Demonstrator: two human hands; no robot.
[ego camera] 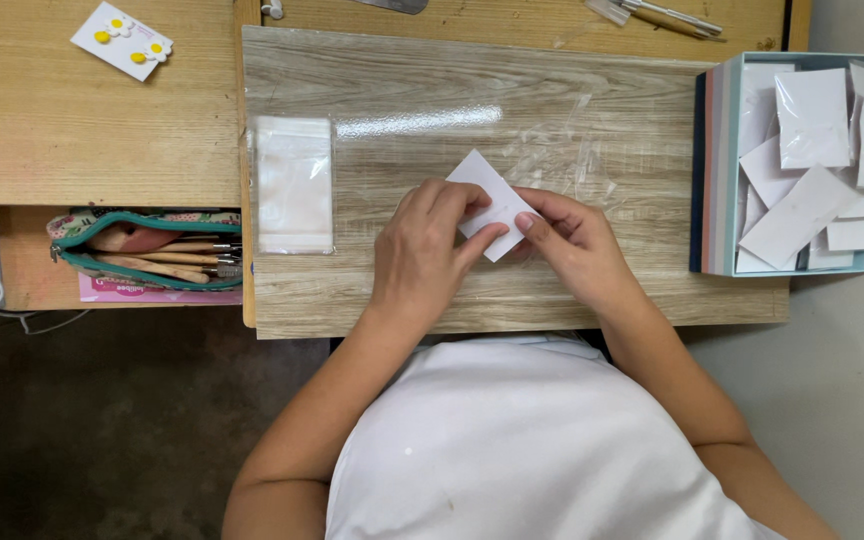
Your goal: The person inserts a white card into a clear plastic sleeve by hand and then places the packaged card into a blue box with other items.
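Note:
A small white card (pixel 484 190) is held between both hands above the wooden board (pixel 402 120). My left hand (pixel 427 245) pinches its lower left side, with the thumb on the card's lower edge. My right hand (pixel 572 245) grips its right edge with thumb and fingers. A clear plastic sheet (pixel 552 140) lies on the board under and beyond the hands. A stack of small clear bags (pixel 294 185) rests on the board to the left.
A light blue box (pixel 717 170) full of white cards stands at the right. A green pencil case (pixel 147 250) with wooden tools sits on a lower shelf at left. A card with yellow flower earrings (pixel 122 40) lies far left.

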